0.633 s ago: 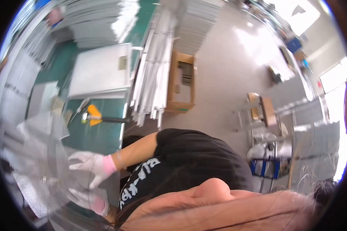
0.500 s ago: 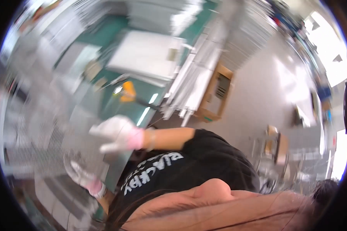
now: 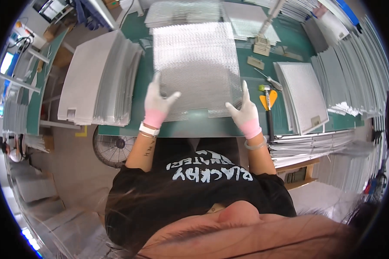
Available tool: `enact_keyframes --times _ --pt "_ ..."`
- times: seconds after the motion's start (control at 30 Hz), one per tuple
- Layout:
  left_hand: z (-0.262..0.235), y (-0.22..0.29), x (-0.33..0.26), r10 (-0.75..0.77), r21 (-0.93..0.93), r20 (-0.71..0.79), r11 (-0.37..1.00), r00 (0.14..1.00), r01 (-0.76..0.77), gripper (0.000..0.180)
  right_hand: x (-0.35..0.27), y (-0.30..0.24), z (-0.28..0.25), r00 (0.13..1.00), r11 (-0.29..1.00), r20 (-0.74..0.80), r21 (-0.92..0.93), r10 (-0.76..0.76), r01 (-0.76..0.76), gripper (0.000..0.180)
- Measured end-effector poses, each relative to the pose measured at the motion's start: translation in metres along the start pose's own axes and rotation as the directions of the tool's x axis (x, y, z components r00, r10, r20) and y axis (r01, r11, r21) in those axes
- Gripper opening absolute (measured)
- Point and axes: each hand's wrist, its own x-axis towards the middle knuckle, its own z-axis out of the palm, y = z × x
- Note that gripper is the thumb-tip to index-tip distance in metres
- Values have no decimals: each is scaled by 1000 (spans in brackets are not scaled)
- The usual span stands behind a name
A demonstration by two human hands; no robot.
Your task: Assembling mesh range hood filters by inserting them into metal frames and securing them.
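Observation:
A silvery mesh sheet (image 3: 196, 69) with a notch in its near edge lies in front of me on the green table. My left hand (image 3: 157, 99), in a white glove with a pink cuff, is at the sheet's left edge, fingers stretched out and thumb apart. At the right edge, my right hand (image 3: 244, 110) is gloved alike, its fingers raised and its thumb pointing inward. Both hands look open. Whether any fingertips touch the sheet is hard to tell.
Stacked panels (image 3: 93, 77) stand at the left, and another panel pile (image 3: 302, 95) at the right. Near my right hand lie a hammer-like tool with a yellow piece (image 3: 268, 100) and a screwdriver (image 3: 270, 80). More mesh sheets (image 3: 183, 13) lie behind. A fan (image 3: 114, 150) is below the table.
My view has swung round to face the table squarely. The mesh sheet, blurred at my hands before, now lies flat in front of me, with my hands spread to its two sides.

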Motion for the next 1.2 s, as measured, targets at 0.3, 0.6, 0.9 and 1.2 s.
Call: enact_keyframes --times 0.3,0.6,0.9,1.2 --pt "22 -33 -4 -200 303 250 945 947 119 90 3 15 34 985 944 135 -324 108 -59 84" --pt "32 -50 -14 -163 364 255 930 953 61 88 6 28 41 968 911 194 -406 161 -71 80" --pt "29 -48 -5 -303 406 328 900 895 157 92 30 25 22 878 885 405 -464 257 -46 74" --pt "13 -43 -7 -202 526 495 844 845 -107 83 195 124 -23 990 674 5 -732 -141 99 44"
